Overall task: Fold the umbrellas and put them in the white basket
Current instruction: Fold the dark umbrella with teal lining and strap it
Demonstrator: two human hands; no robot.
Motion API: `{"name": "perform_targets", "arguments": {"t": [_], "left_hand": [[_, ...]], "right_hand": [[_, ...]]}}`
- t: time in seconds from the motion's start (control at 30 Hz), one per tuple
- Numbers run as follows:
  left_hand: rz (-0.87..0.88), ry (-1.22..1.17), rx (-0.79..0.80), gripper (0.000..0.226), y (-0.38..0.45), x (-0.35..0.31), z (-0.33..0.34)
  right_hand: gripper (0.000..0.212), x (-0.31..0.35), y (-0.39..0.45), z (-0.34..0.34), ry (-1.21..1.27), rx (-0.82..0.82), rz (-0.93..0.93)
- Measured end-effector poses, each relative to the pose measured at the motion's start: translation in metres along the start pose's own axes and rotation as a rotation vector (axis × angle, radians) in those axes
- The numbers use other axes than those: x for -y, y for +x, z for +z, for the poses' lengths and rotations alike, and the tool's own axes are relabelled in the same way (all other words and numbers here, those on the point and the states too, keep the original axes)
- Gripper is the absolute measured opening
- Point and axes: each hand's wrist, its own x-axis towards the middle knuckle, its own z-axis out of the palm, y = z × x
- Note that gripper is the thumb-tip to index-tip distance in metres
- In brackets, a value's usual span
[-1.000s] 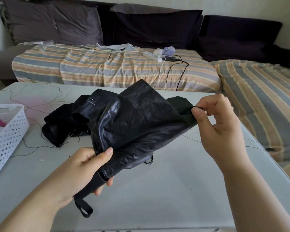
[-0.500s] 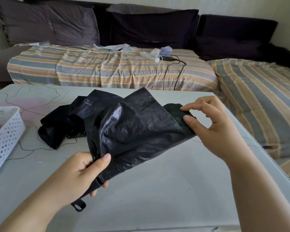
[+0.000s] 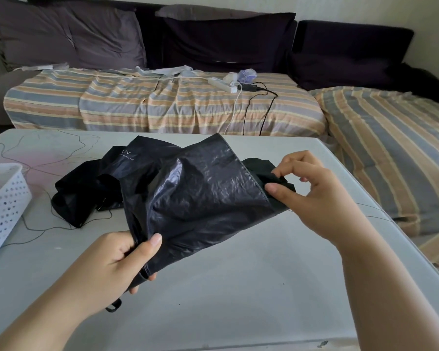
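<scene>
A collapsed black umbrella with loose, shiny canopy folds hangs over the white table. My left hand grips its handle end, thumb on the fabric, and a wrist loop dangles below. My right hand pinches a matte black flap at the canopy's right edge. Part of the canopy, printed "UV", trails onto the table to the left. The white perforated basket stands at the table's left edge with something pink inside.
Thin dark lines run across the tabletop near the basket. Behind the table is a sofa with a striped cover and dark cushions. On it lie a white power strip and black cables. A striped seat section lies to the right.
My right hand let go of the canopy tip, dropped lower, and now pinches the black flap at the right edge. The left hand keeps its grip on the handle end.
</scene>
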Motion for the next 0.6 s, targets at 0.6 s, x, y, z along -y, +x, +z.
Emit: {"name": "perform_targets", "arguments": {"t": [0.6], "left_hand": [[-0.046, -0.088, 0.038, 0.094, 0.004, 0.015, -0.015]], "right_hand": [[0.016, 0.005, -0.004, 0.006, 0.070, 0.002, -0.171]]}}
